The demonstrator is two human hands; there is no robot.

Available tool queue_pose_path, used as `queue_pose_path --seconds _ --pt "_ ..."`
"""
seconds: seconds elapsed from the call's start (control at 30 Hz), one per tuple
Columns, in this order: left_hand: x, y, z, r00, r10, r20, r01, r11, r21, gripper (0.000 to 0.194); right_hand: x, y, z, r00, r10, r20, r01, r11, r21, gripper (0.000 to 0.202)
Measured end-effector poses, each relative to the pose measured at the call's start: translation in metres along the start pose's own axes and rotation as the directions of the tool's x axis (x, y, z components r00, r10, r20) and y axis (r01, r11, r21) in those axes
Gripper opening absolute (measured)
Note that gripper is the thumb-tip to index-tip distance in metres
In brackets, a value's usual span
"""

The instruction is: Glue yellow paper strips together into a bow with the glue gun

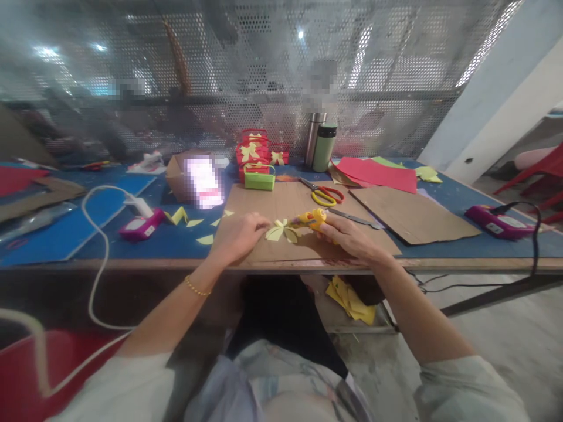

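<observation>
On a cardboard sheet (264, 202) lies a pale yellow paper bow (278, 230). My left hand (241, 235) rests on the cardboard just left of the bow, its fingertips pressed together close to the bow's edge; whatever they may hold is too small to see. From the right, my right hand (345, 234) grips a yellow glue gun (314, 218), whose tip points left over the bow. Behind them stands a small green paper basket (259, 179). Red boxes with yellow bows (252, 153) are stacked at the back.
Scissors (323, 193) and a metal blade (356, 218) lie beyond my right hand. Two bottles (324, 149) stand at the back. Red paper (378, 173) and another cardboard piece (413, 215) lie right. Purple devices with cables (141, 225) sit on both sides; a lit phone (204, 181) leans left.
</observation>
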State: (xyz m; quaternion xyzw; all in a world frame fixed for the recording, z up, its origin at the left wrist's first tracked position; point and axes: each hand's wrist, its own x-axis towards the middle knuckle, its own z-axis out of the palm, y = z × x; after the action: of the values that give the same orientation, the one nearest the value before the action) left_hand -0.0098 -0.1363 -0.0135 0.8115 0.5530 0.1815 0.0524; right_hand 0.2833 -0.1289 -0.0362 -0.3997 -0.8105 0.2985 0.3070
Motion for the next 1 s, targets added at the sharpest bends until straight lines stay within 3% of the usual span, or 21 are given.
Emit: queue_pose_path --seconds 0.17,0.27,0.53,0.73,0.87,1.0 --pt "0.006 -0.023 0.003 0.997 0.04 0.068 -0.041 0.999 0.003 0.033 0.001 0.001 -0.001 1.0 0.009 0.005 -0.008 1.0 -0.017 0.053" --pt "0.008 -0.027 0.001 0.992 0.062 0.11 -0.059 0.998 -0.033 0.038 0.001 0.001 -0.001 1.0 -0.001 0.006 0.001 1.0 -0.007 0.052" --pt "0.005 -0.009 0.003 0.999 -0.048 -0.007 0.047 0.992 -0.116 0.022 0.001 0.0 -0.001 1.0 0.003 0.002 -0.003 1.0 -0.008 0.052" --pt "0.011 0.01 -0.003 0.998 -0.068 0.011 0.069 0.974 -0.215 0.025 0.002 0.002 -0.001 1.0 0.005 0.003 -0.005 1.0 0.009 0.053" --pt "0.019 0.017 0.01 0.998 -0.064 -0.008 0.057 0.933 -0.355 0.023 0.002 0.004 0.0 1.0 0.004 -0.003 -0.004 1.0 0.02 0.053" --pt "0.024 0.013 0.029 0.989 -0.132 -0.071 0.087 0.891 -0.446 0.026 0.002 0.005 0.001 1.0 -0.011 -0.004 0.011 0.999 0.034 0.054"
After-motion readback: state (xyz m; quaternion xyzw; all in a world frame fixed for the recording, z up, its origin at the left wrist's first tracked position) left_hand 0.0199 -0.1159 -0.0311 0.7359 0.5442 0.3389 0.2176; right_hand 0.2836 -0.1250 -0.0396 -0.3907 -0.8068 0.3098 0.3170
